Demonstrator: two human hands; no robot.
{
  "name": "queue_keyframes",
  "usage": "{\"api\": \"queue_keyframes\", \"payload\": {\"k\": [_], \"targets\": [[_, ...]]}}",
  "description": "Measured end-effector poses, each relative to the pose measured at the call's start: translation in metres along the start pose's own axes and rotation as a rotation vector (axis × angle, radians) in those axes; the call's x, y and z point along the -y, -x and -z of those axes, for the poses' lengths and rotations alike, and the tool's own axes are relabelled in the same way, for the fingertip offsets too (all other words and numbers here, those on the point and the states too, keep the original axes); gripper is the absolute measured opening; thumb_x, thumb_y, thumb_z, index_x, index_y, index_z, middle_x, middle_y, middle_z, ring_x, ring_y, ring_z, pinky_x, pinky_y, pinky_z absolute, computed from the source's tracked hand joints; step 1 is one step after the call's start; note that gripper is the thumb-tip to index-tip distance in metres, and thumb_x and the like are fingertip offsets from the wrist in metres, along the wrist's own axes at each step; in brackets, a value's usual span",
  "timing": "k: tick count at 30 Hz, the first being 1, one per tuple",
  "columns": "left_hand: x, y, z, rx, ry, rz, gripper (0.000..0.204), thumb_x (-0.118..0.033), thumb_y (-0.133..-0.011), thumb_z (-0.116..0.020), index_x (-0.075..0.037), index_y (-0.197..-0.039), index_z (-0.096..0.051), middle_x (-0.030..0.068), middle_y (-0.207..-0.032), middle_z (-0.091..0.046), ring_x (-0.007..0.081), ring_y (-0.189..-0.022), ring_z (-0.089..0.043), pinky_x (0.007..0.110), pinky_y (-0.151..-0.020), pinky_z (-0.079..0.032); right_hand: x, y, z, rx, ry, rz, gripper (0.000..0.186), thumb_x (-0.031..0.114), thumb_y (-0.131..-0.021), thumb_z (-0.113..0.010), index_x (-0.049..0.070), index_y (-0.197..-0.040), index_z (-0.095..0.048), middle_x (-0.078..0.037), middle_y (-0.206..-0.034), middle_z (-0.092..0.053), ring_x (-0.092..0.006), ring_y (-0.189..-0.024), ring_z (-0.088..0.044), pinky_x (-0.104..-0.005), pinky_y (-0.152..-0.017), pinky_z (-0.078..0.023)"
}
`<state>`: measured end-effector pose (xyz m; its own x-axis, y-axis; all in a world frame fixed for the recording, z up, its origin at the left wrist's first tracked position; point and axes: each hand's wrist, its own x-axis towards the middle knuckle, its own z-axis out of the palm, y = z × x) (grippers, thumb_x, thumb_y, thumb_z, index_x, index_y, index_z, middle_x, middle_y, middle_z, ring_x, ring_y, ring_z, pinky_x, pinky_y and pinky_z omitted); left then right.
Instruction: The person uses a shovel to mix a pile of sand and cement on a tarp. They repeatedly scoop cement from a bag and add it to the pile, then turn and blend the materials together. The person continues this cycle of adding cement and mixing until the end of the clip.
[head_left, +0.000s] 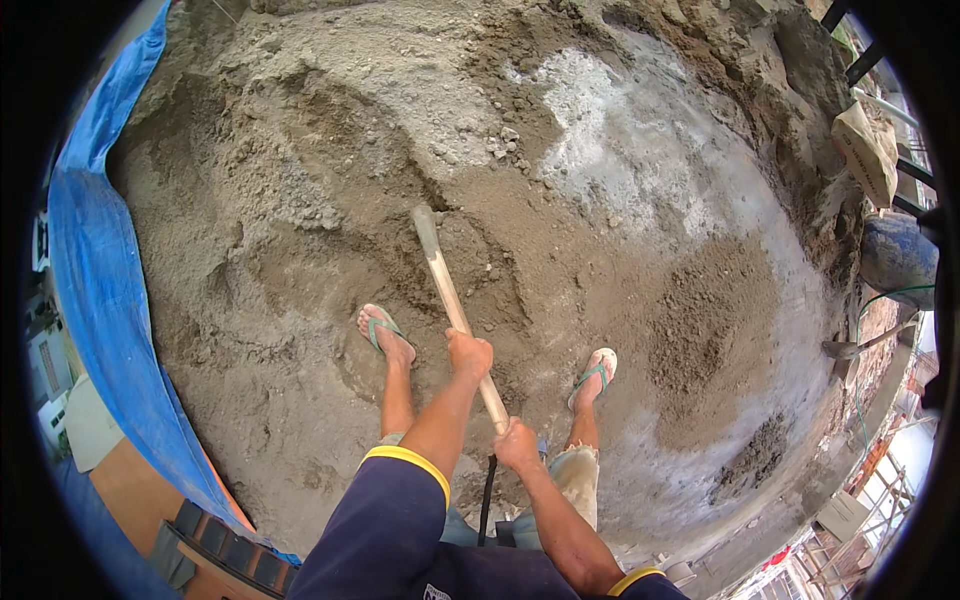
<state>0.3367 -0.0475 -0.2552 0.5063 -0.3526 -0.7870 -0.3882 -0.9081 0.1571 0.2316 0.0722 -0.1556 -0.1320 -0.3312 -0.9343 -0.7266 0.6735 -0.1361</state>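
My left hand (468, 352) is closed around the middle of a long wooden tool handle (448, 300). My right hand (516, 445) grips the same handle lower in the picture. The handle's far part is grey and meets the loose grey-brown sand (360, 200); whatever head it carries is buried or too hard to make out. My two sandalled feet (385, 335) stand on the sand, one either side of the handle. A pale powdery patch (610, 140) lies toward the upper right, beside darker gravelly material (700, 330).
A blue tarp (100, 290) borders the left side. At the right are a brownish sack (865, 155), a dirty blue drum (893, 260), a thin green hose and another long-handled tool (840, 348). Roof tiles and boards show at lower left, scaffolding at lower right.
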Motion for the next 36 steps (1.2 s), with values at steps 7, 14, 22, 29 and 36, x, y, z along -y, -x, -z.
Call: {"api": "queue_keyframes", "payload": {"k": [7,14,22,29,36], "targets": [[0.100,0.050,-0.042,0.155,-0.130,0.062,0.050,-0.010,-0.080,-0.065,0.011,-0.113,-0.034,0.0308,-0.105,-0.059,0.0375,-0.098,-0.063,0.042,-0.083,-0.053,-0.051,0.075,-0.020,0.067,0.034,-0.141,0.029,0.017,-0.077,-0.063,-0.003,-0.098,-0.058,-0.029,-0.094,-0.065,-0.0435,-0.095,-0.063,-0.0484,-0.084,-0.051],[0.098,0.034,-0.030,0.457,-0.003,0.210,0.032,-0.007,-0.080,-0.063,0.011,-0.100,-0.046,0.0169,-0.074,-0.062,0.0289,-0.061,-0.066,0.041,-0.059,-0.056,-0.028,0.096,0.020,0.132,-0.036,-0.046,0.036,0.020,-0.076,-0.063,-0.003,-0.103,-0.061,-0.029,-0.100,-0.065,-0.0421,-0.097,-0.063,-0.0469,-0.087,-0.050],[0.004,0.089,-0.022,0.512,0.724,0.690,0.031,-0.006,-0.086,-0.059,-0.006,-0.115,-0.045,0.0126,-0.106,-0.051,0.0271,-0.090,-0.057,0.049,-0.079,-0.052,-0.100,0.146,0.193,0.233,0.032,0.224,0.029,0.019,-0.073,-0.063,-0.003,-0.092,-0.067,-0.027,-0.089,-0.066,-0.0400,-0.088,-0.066,-0.0460,-0.080,-0.051],[-0.052,0.179,-0.131,0.406,0.866,0.675,0.035,-0.020,-0.087,-0.060,-0.006,-0.114,-0.041,0.0119,-0.102,-0.049,0.0257,-0.083,-0.054,0.046,-0.076,-0.053,-0.319,0.259,0.337,0.003,0.227,0.122,0.025,0.015,-0.079,-0.058,0.008,-0.103,-0.058,-0.020,-0.088,-0.066,-0.0395,-0.086,-0.064,-0.0489,-0.073,-0.050],[-0.091,0.356,-0.316,0.880,0.767,0.507,0.026,-0.010,-0.088,-0.057,-0.003,-0.111,-0.049,0.0148,-0.106,-0.057,0.0314,-0.099,-0.059,0.057,-0.091,-0.046,-0.537,0.306,0.429,-0.694,0.590,-0.289,0.013,0.010,-0.072,-0.061,0.010,-0.084,-0.058,-0.011,-0.078,-0.065,-0.0334,-0.079,-0.064,-0.0474,-0.068,-0.046]]}}
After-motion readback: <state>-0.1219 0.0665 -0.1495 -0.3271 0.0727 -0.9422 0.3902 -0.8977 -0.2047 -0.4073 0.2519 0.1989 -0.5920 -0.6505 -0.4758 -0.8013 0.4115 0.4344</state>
